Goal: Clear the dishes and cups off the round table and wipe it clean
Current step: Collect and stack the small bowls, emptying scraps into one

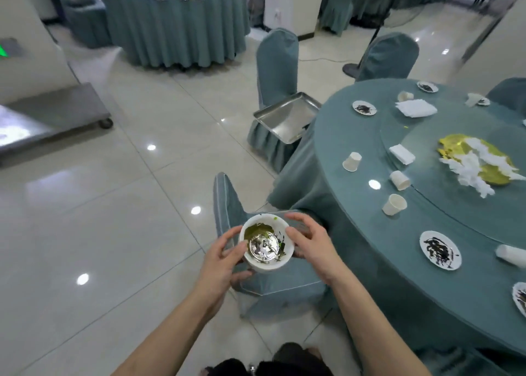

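I hold a white bowl (266,243) smeared with green residue over a covered chair, left of the round table (341,159). My left hand (220,257) grips its left rim and underside. My right hand (311,243) cups its right side, fingers partly spread. On the table lie several white paper cups (352,161) (394,204), some tipped over. Small dirty plates (440,250) (364,108), folded napkins (416,108) and a yellow smear with torn tissue (478,162) on the glass turntable are also there.
A metal tray (286,116) rests on a covered chair (277,59) beyond the table. The chair under the bowl (273,287) is close to my legs. A steel cart (54,114) stands at left, another draped table (176,25) at the back. Tiled floor lies between.
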